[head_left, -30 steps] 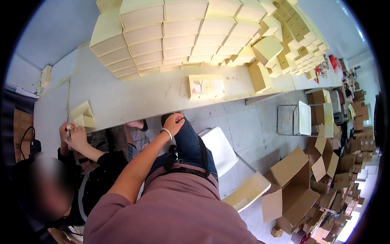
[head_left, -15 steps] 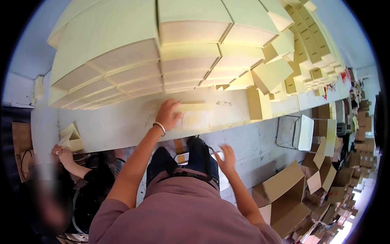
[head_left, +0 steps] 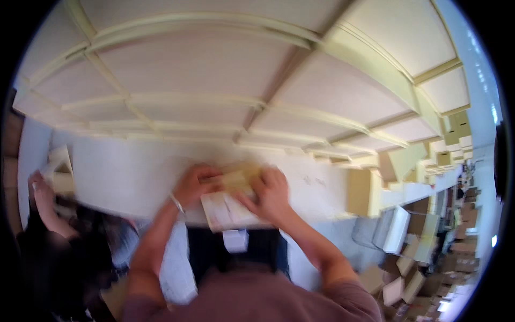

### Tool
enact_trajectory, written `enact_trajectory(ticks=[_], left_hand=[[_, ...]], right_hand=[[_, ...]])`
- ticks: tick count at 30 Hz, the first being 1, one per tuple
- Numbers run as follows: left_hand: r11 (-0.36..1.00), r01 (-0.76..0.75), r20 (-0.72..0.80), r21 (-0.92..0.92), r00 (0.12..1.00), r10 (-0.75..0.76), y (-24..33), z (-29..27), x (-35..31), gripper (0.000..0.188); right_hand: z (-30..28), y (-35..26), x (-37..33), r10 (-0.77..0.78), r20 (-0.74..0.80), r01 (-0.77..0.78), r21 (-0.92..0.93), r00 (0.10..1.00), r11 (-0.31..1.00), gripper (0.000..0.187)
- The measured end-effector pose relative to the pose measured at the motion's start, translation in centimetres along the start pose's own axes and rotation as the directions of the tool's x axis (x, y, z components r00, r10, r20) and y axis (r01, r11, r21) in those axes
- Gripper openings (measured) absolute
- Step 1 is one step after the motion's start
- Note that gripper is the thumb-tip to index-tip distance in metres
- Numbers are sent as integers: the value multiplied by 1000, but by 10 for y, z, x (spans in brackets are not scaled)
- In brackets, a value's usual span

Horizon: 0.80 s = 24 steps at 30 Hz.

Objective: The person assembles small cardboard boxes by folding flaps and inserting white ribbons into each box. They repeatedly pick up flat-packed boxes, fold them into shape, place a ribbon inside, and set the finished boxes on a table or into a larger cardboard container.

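Both my hands grip a small flat cream-coloured carton piece [head_left: 236, 180] at the edge of the white table [head_left: 123, 177]. My left hand [head_left: 196, 185] holds its left side and my right hand [head_left: 271, 193] holds its right side. A printed white paper sheet [head_left: 225, 212] lies under the piece and hangs over the table's edge. The picture is blurred, so the carton's exact shape is unclear.
Tall stacks of pale yellow boxes [head_left: 214, 70] fill the back of the table, close to my head. Another person's hand [head_left: 43, 188] holds a folded box [head_left: 59, 166] at the left. Brown cartons [head_left: 407, 268] lie on the floor at the right.
My head has moved much closer to the box stacks. My right hand came up from beside my lap onto the table, and both hands now grip the carton piece.
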<state>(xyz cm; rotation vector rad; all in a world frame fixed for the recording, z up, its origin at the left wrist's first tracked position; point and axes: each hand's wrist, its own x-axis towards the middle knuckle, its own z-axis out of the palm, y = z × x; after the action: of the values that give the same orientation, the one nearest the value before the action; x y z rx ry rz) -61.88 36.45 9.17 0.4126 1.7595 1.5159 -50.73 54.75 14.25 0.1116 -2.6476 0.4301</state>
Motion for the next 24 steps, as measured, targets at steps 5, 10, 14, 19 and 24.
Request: enact_trajectory(ticks=[5,10,14,19,24], left_hand=[[847,-244,-53,473,951,304,-41,11,-56,24],[773,-221,-209,595,886,414,-3,12,-16,25],[566,-189,-161,802,845,510,1,19,-43,41],[-8,-292,282,957,918,279,39,39,-90,75],[-34,-265,246,964,931,-271,68,67,-87,93]], right_hand=[[-36,-48,-98,-264,-74,267,27,962,963,28],[-28,-3,-100,-513,-136,504,-98,848,858,19],[-2,-13,-134,-499,-249,480,-135,830,867,21],[-10,-24,-135,-530,-247,529,-72,812,845,26],[-23,-22,-147,-569,-217,581,-10,793,814,31]])
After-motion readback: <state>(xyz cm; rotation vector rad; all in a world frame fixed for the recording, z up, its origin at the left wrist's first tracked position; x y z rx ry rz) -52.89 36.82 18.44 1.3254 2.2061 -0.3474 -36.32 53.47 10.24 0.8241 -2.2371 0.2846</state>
